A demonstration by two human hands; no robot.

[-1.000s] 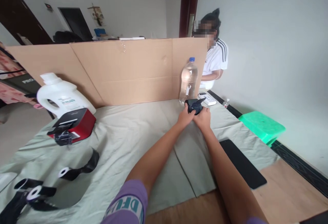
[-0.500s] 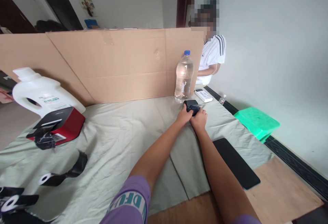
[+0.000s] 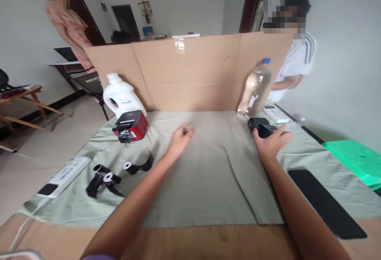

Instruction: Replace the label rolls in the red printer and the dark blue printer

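Note:
My left hand (image 3: 180, 140) hovers over the middle of the cloth, its fingers loosely bent and apart, a little blurred, with nothing visible in them. At the right, my right hand (image 3: 270, 143) rests against a small black box-shaped device (image 3: 256, 123) with a dark shiny strip at its front. Its thumb lies by the device's near left corner, and the fingers spread to the right. Left of my left hand are a red and black boxy device (image 3: 139, 125) with a dark strip at its front, and several small black rolls with white cores (image 3: 127, 166).
Behind stands a cardboard panel (image 3: 193, 73). Before it are a white jug (image 3: 126, 97) and a clear bottle (image 3: 256, 87) with a blue cap. A black slab (image 3: 327, 204) and white power strips (image 3: 67, 176) lie near the edges. Two people (image 3: 297, 61) are beyond the table.
My left hand has let go of the black device and moved left. My right hand stays at the device, its fingers more spread. The view has turned left.

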